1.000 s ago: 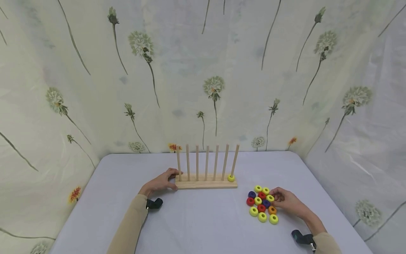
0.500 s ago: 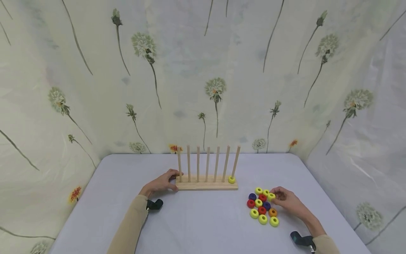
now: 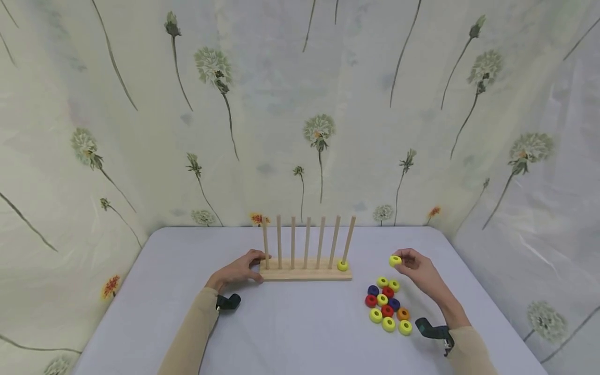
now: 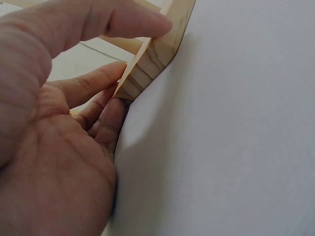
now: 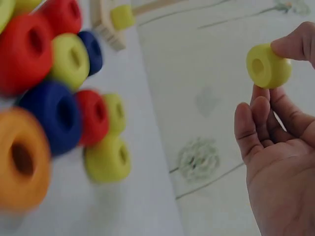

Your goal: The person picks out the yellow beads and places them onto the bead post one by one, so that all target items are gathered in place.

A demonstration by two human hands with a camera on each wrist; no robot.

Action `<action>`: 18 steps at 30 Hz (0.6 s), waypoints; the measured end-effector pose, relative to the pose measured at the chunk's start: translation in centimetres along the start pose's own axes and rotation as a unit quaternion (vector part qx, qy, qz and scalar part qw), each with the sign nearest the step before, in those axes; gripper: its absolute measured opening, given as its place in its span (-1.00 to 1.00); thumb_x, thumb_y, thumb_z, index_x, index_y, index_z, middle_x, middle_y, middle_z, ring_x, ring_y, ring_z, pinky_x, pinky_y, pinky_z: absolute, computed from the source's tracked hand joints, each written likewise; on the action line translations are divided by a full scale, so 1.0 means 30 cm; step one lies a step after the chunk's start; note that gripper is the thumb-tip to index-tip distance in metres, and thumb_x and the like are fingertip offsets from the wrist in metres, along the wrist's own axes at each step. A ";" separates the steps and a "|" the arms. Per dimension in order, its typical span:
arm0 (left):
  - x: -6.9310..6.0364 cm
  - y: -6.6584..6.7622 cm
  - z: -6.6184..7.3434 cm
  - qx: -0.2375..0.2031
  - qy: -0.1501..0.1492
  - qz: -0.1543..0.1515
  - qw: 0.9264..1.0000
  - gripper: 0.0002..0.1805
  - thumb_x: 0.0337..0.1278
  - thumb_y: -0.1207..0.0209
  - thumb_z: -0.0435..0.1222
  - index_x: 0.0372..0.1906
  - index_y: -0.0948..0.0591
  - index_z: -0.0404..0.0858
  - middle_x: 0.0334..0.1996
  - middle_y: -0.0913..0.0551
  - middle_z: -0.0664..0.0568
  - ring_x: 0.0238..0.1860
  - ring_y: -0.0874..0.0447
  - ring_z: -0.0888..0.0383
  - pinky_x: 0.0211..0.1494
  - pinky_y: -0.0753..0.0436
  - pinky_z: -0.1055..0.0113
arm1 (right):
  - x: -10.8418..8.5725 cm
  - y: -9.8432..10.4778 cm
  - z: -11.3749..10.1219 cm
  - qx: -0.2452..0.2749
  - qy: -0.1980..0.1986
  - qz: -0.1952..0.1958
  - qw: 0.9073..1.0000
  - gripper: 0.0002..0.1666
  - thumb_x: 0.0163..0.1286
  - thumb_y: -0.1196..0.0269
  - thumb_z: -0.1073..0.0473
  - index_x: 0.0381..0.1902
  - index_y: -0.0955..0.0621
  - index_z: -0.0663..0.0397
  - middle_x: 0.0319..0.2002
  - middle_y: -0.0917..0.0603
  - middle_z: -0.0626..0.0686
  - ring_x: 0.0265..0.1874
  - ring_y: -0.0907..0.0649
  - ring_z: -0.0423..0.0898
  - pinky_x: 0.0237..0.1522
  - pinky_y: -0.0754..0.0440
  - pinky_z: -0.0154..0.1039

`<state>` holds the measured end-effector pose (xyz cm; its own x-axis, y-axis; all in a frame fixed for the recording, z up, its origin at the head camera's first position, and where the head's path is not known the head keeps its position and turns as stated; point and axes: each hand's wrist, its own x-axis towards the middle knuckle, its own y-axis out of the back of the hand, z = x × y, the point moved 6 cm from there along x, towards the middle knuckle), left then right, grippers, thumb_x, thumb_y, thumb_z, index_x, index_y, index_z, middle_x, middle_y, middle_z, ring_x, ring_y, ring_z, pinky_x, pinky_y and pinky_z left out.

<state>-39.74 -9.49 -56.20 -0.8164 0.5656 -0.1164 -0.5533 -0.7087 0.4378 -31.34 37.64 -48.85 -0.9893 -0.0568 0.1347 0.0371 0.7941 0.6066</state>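
Note:
A wooden base [image 3: 304, 277] with several upright pegs stands near the middle of the table; a yellow bead [image 3: 342, 265] sits at the foot of its rightmost peg. The left hand [image 3: 238, 270] grips the base's left end, and in the left wrist view its thumb and fingers lie on either side of the wood [image 4: 147, 67]. Between thumb and fingertips the right hand [image 3: 420, 269] pinches a yellow bead [image 3: 395, 261], raised above the loose beads. The right wrist view shows this bead [image 5: 268, 66] with its hole facing left.
Loose beads lie in a cluster right of the base: several yellow ones [image 3: 388, 324], red ones [image 3: 387, 311], two dark blue ones [image 3: 373, 290] and an orange one [image 3: 403, 313]. The white table [image 3: 300, 333] meets a flower-patterned cloth [image 3: 281, 130] behind.
The right hand has taken a yellow bead from the cluster's right side, lifted it and moved it slightly left toward the pegs. The left hand stays on the base.

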 end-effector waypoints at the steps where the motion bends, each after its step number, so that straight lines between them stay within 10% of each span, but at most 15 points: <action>1: 0.000 0.000 0.000 -0.001 -0.001 0.000 1.000 -0.22 -0.17 -0.42 -0.31 0.29 -0.41 -0.20 0.33 -0.23 -0.12 0.42 -0.18 -0.13 0.47 -0.14 -0.06 | 0.009 -0.001 -0.017 0.003 0.003 0.004 1.000 -0.51 0.36 -0.23 -0.04 0.09 -0.47 0.15 -0.01 -0.57 0.12 -0.15 -0.57 -0.34 -0.13 -0.58 -0.50; 18: 0.001 0.000 -0.001 0.004 -0.010 -0.005 1.000 -0.25 -0.15 -0.42 -0.29 0.28 -0.43 -0.16 0.30 -0.24 -0.09 0.40 -0.21 -0.11 0.45 -0.18 -0.04 | 0.168 -0.013 -0.402 0.062 0.098 0.078 0.990 -0.57 0.33 -0.27 0.13 0.06 -0.49 0.25 -0.03 -0.52 0.07 -0.17 -0.51 -0.26 -0.20 -0.49 -0.59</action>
<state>-39.79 -9.48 -56.22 -0.8069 0.5815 -0.1035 -0.5608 -0.6994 0.4431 -34.65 29.75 -38.96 -0.9259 -0.0346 0.3762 0.1575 0.8697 0.4678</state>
